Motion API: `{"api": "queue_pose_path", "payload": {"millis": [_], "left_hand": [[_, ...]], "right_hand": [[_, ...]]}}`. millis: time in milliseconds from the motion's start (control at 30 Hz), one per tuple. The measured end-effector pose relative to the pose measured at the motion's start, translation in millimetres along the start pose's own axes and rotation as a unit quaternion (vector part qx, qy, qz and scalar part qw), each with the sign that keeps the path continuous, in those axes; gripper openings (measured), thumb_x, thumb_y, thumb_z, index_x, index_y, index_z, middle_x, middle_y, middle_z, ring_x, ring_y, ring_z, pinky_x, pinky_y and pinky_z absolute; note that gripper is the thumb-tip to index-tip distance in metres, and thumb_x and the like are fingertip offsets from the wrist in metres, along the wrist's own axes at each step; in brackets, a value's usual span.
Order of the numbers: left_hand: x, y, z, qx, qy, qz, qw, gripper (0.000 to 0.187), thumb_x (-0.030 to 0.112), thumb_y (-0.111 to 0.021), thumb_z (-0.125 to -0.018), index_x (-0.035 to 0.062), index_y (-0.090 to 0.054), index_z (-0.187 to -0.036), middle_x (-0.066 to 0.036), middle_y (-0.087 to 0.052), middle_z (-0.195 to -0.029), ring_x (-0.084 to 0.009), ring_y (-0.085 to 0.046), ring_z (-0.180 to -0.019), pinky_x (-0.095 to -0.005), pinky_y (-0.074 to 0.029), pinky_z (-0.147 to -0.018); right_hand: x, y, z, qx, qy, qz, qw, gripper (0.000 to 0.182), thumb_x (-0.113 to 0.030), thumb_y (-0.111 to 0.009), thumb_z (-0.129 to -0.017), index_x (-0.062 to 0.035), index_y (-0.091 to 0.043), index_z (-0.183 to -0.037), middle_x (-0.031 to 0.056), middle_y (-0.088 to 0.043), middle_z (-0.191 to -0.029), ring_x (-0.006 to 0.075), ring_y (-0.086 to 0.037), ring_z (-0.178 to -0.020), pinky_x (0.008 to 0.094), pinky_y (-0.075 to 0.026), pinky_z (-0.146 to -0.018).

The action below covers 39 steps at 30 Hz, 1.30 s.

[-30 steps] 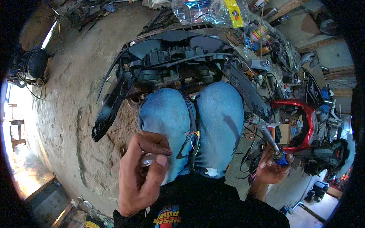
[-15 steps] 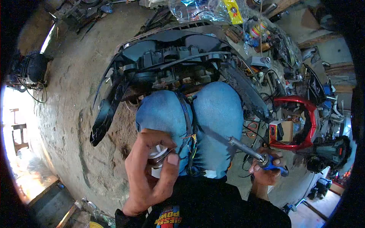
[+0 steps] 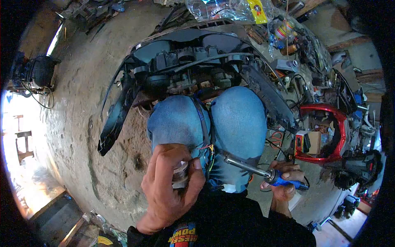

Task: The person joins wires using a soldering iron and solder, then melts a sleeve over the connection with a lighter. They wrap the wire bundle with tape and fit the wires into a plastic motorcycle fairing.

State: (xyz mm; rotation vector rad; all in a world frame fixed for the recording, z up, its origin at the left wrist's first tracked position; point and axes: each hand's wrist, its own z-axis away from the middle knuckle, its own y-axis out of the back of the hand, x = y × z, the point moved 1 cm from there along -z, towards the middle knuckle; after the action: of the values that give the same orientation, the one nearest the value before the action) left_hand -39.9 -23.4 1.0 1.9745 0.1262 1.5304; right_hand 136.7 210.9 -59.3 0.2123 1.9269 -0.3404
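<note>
Curled fingers of my left hand (image 3: 170,185) hold a small round spool (image 3: 180,175) with a pale rim, partly hidden by the fingers. My right hand (image 3: 286,183) grips the blue handle of a soldering iron (image 3: 249,166), whose metal barrel points left over my thigh. Between the two hands, a dark wire harness (image 3: 202,119) lies along my lap, with thin coloured bare wire ends (image 3: 211,152) near the spool. The iron's tip is close to these wires but apart from them.
A large black motorcycle fairing (image 3: 185,53) stands in front of my knees. To the right lie a red ring-shaped cover (image 3: 343,136), a small box (image 3: 313,143), red-handled pliers (image 3: 276,138) and scattered parts. A black machine (image 3: 41,72) sits at the far left.
The soldering iron has moved left and its tip is nearer the wires. My left hand has shifted slightly right with the spool, which is now turned differently.
</note>
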Motion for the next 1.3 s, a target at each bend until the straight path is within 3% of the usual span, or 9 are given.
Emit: {"api": "queue_pose_path", "payload": {"millis": [133,300,400,700,800,900,1067,1233,1300], "left_hand": [[-3,-1,1,-0.001,-0.008,0.007,1.0,0.027,0.004,-0.073,-0.08,0.0037,-0.057,-0.102,-0.015,-0.063,-0.092,-0.0319,-0.064,-0.076,-0.0384,-0.051,-0.065],[4,-1,-8,0.006,-0.057,-0.025,0.998,0.027,0.003,-0.076,-0.078,0.0051,-0.06,-0.1,-0.013,-0.064,-0.093,-0.0292,-0.065,-0.075,-0.0365,-0.052,-0.063],[2,-3,-9,0.014,-0.064,-0.017,0.998,0.027,0.002,-0.078,-0.075,0.006,-0.063,-0.097,-0.011,-0.065,-0.093,-0.0265,-0.066,-0.075,-0.0348,-0.052,-0.063],[2,-4,-8,0.036,-0.058,-0.004,0.998,0.025,0.003,-0.079,-0.074,0.0056,-0.066,-0.095,-0.011,-0.065,-0.092,-0.024,-0.066,-0.076,-0.0333,-0.052,-0.063],[0,-4,-7,0.03,-0.054,-0.009,0.998,0.024,0.004,-0.079,-0.075,0.0054,-0.066,-0.095,-0.011,-0.064,-0.093,-0.0242,-0.065,-0.077,-0.0332,-0.052,-0.064],[0,-3,-7,0.023,-0.053,-0.014,0.998,0.024,0.004,-0.079,-0.076,0.0054,-0.065,-0.095,-0.011,-0.064,-0.094,-0.0242,-0.065,-0.077,-0.0338,-0.052,-0.065],[1,-3,-7,0.017,-0.046,-0.017,0.999,0.024,0.005,-0.079,-0.076,0.0055,-0.065,-0.096,-0.011,-0.064,-0.094,-0.0247,-0.066,-0.078,-0.0346,-0.053,-0.066],[0,-3,-7,0.014,-0.044,-0.012,0.999,0.024,0.006,-0.079,-0.077,0.0051,-0.064,-0.096,-0.012,-0.063,-0.094,-0.0258,-0.065,-0.078,-0.0354,-0.052,-0.065],[-1,-4,-7,0.014,-0.045,-0.011,0.999,0.024,0.005,-0.078,-0.077,0.0048,-0.063,-0.096,-0.012,-0.063,-0.094,-0.0264,-0.065,-0.078,-0.0358,-0.052,-0.065]], "right_hand": [[-1,8,3,-0.015,-0.03,0.045,0.998,0.037,-0.042,-0.067,-0.093,-0.0083,-0.061,-0.108,0.0133,-0.069,-0.071,0.0242,-0.067,-0.052,0.0368,-0.053,-0.057],[2,6,10,0.034,-0.031,0.039,0.998,0.041,-0.041,-0.072,-0.089,-0.0072,-0.062,-0.11,0.0179,-0.07,-0.08,0.0286,-0.069,-0.06,0.0398,-0.056,-0.077],[1,3,26,0.104,-0.092,0.004,0.99,0.042,-0.04,-0.074,-0.086,-0.0054,-0.063,-0.107,0.0221,-0.07,-0.086,0.0306,-0.07,-0.062,0.0427,-0.054,-0.09],[6,8,20,0.063,-0.051,-0.008,0.997,0.043,-0.035,-0.076,-0.086,-0.0018,-0.064,-0.111,0.0298,-0.067,-0.1,0.0347,-0.07,-0.059,0.0444,-0.06,-0.08],[-5,-4,21,0.165,-0.156,-0.03,0.973,0.047,-0.041,-0.084,-0.073,-0.0023,-0.071,-0.097,0.0209,-0.071,-0.091,0.0331,-0.071,-0.075,0.0459,-0.06,-0.079],[-5,-3,24,0.178,-0.182,-0.039,0.966,0.049,-0.043,-0.09,-0.064,-0.0029,-0.074,-0.087,0.0158,-0.072,-0.09,0.0321,-0.071,-0.091,0.0463,-0.061,-0.08],[3,3,25,0.084,-0.093,-0.019,0.992,0.044,-0.037,-0.073,-0.088,-0.0027,-0.062,-0.112,0.027,-0.068,-0.101,0.0324,-0.071,-0.066,0.0457,-0.056,-0.086],[13,11,32,0.1,-0.009,0.017,0.995,0.041,-0.035,-0.069,-0.092,-0.0027,-0.057,-0.114,0.0296,-0.064,-0.106,0.0349,-0.071,-0.072,0.0508,-0.059,-0.078],[2,1,28,0.126,-0.1,-0.106,0.981,0.043,-0.032,-0.068,-0.093,-0.0016,-0.054,-0.119,0.0326,-0.06,-0.115,0.039,-0.07,-0.074,0.0551,-0.061,-0.071]]}}
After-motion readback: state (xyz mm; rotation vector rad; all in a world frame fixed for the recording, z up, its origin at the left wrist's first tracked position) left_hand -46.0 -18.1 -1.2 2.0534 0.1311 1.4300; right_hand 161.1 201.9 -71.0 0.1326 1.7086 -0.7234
